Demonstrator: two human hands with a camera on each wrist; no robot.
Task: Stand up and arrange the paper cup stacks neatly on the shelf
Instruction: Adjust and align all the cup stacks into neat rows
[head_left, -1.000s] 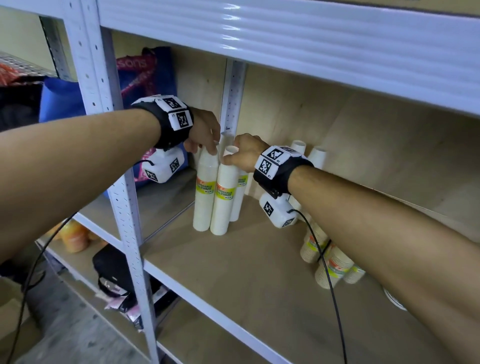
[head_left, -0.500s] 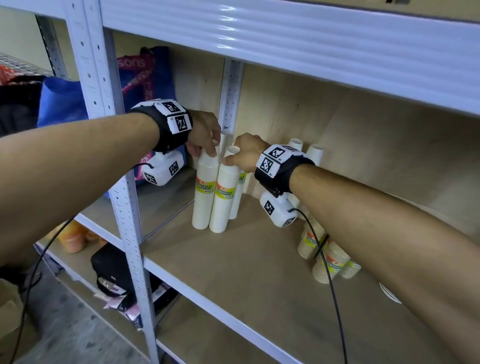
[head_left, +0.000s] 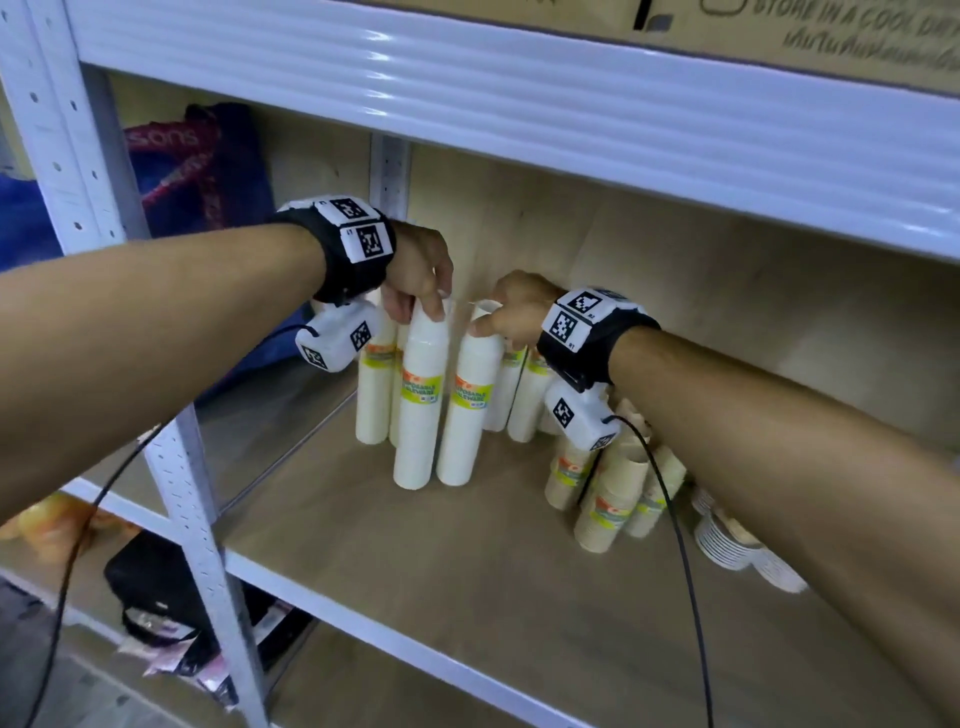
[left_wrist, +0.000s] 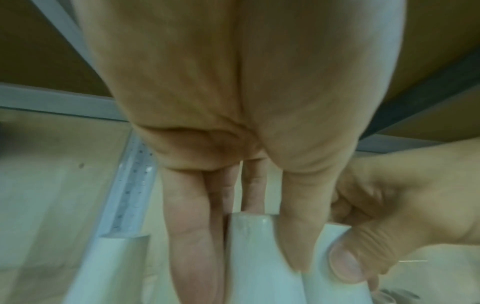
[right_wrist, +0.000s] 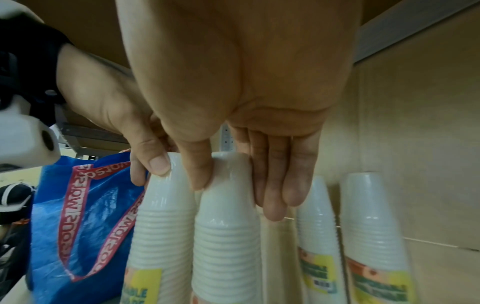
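Two tall wrapped stacks of white paper cups stand upright side by side on the wooden shelf (head_left: 467, 597). My left hand (head_left: 415, 293) grips the top of the left stack (head_left: 421, 410), thumb in front and fingers behind (left_wrist: 194, 236). The right stack (head_left: 467, 410) is pinched at its top by my right hand (head_left: 501, 325), shown in the right wrist view with thumb (right_wrist: 200, 176) and fingers around that stack (right_wrist: 228, 236). More white stacks (head_left: 524, 395) stand behind, against the back wall.
Shorter brown cup stacks (head_left: 613, 499) lean at the right, with small white cups (head_left: 727, 540) lying beyond them. A blue bag (right_wrist: 85, 216) sits in the left bay past the white upright post (head_left: 171, 467). The upper shelf beam (head_left: 519, 104) hangs low overhead.
Both hands keep hold of the two front stack tops. The head view has moved closer and lower, and more stacks show behind and to the right.
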